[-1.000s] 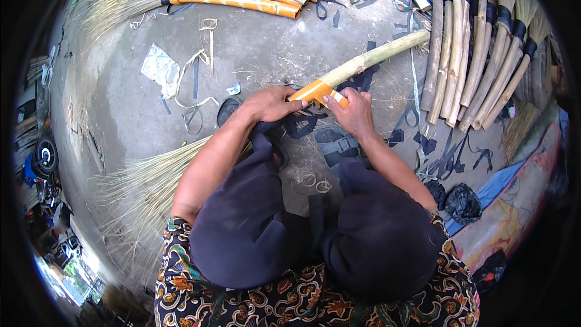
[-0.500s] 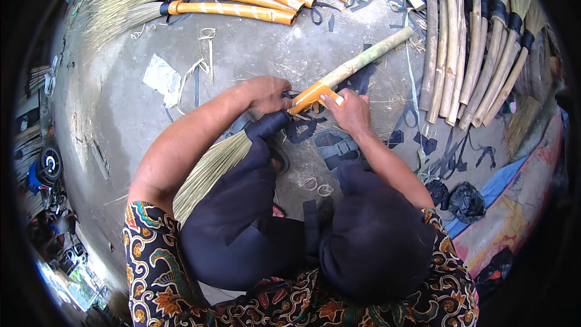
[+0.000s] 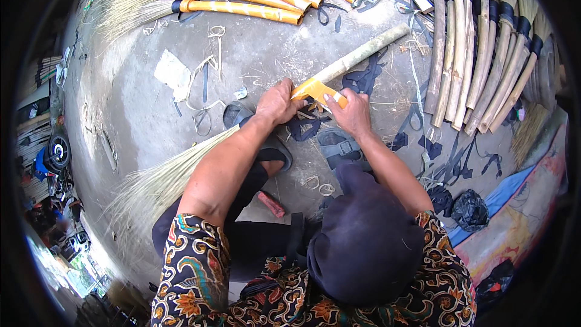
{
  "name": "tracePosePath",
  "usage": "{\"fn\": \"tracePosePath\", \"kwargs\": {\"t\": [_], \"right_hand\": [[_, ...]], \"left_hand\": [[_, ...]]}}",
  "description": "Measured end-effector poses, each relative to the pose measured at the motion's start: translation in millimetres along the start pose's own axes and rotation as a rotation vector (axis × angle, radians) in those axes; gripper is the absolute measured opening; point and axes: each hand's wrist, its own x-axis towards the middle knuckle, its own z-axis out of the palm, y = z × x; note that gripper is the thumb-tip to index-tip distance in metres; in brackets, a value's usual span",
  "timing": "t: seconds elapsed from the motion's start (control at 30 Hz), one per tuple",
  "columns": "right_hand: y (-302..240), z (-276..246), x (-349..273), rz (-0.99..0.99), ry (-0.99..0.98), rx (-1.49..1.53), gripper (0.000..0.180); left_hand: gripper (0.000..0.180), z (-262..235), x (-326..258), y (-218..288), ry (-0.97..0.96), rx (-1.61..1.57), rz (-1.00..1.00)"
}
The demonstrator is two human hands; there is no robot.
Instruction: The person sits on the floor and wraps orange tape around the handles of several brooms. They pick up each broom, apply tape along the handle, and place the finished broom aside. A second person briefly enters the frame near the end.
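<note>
A straw broom lies diagonally before me, its pale bristles (image 3: 172, 160) fanning out to the lower left and its bare wooden handle (image 3: 366, 53) pointing up to the right. Around the handle's lower part runs a shiny orange strip (image 3: 311, 88). My left hand (image 3: 277, 104) is closed around the broom at the lower end of this orange wrap, hiding the dark binding there. The strip's loose end is pinched in my right hand (image 3: 353, 115), which pulls it out to the right of the handle.
Several orange-wrapped brooms (image 3: 248, 7) lie at the far left. Brooms with bare handles (image 3: 451, 60) are lined up at the far right. Black scraps (image 3: 366, 79) and a white scrap (image 3: 172, 74) litter the concrete floor. Black plastic bags (image 3: 469, 207) sit at the right.
My left forearm has swung inward, and the left hand has turned over around the handle. The bristles show more widely at the left. My left leg has shifted, uncovering a sandal and a small red object.
</note>
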Motion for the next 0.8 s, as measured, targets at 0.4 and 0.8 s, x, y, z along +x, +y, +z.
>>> {"fn": "tracePosePath", "kwargs": {"t": [0.4, 0.8], "right_hand": [[26.1, -17.6, -19.2, -0.136, 0.185, 0.017, 0.043], [37.6, -27.3, -34.4, -0.12, 0.267, -0.009, 0.042]], "left_hand": [[0.059, -9.0, -7.3, 30.6, -0.025, -0.118, 0.18], [0.055, -9.8, -1.1, 45.9, -0.167, -0.22, 0.222]]}}
